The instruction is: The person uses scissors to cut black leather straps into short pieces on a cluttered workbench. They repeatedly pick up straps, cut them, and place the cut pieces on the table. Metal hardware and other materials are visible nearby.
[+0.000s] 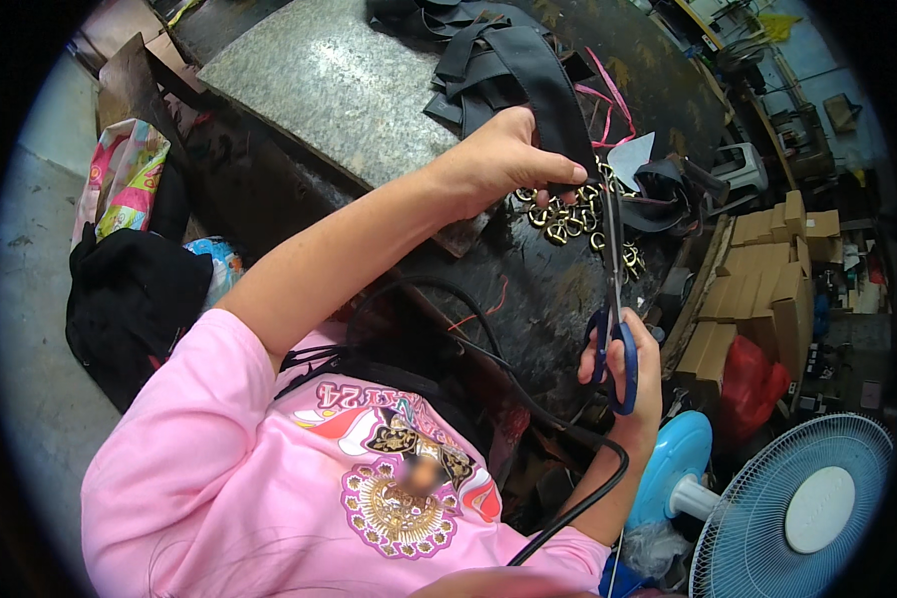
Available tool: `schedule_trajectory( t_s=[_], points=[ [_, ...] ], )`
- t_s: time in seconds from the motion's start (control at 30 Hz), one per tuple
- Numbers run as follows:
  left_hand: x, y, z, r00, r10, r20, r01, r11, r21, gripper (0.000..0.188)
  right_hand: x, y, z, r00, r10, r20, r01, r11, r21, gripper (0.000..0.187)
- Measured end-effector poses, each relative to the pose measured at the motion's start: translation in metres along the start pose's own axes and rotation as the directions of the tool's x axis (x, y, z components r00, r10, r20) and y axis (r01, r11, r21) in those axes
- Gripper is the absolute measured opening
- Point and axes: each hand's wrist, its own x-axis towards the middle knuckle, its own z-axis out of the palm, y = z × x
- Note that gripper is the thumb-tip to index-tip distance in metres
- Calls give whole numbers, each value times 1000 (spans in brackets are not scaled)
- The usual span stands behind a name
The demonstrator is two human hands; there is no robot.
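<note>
My left hand (508,157) pinches the end of a wide black strap (560,105) between thumb and fingers. The strap runs back to a heap of similar black straps (468,55) at the far side of the worktable. In my right hand (644,367) is a pair of scissors (623,354) with blue handles, my fingers through the loops. Its long blades point away from me, their tips beside the strap's end and my left thumb. Whether the blades touch the strap I cannot tell. Several brass-coloured metal clasps (558,224) lie under and beside the blades.
A grey stone slab (314,90) lies on the dark table (558,289). Pink cord (613,85) rests beyond the strap. A black cable (543,409) loops near my right arm. At right are cardboard boxes (762,289), a red bag (752,384) and a fan (747,528); at left, a black bag (130,299).
</note>
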Motion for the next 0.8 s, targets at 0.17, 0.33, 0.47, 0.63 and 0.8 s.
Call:
schedule_trajectory(
  t_s=[0.17,0.33,0.47,0.63,0.8],
  points=[
    [-1,1,1,999,-33,20,32,999,13,17,-4,3,1,1000,-13,18,13,999,-30,68],
    [-3,2,1,994,-71,86,76,995,-61,19,-5,-1,-4,988,-18,151,-8,986,169,58],
    [-2,2,0,993,-73,93,77,996,-44,19,-6,-2,-2,994,4,107,-15,995,99,59],
    [-2,0,0,997,-61,39,62,998,-19,19,-7,0,2,999,19,51,-24,996,85,59],
    [-3,2,1,998,-28,58,31,998,-51,19,-7,6,9,997,-17,78,0,977,213,56]
  ],
)
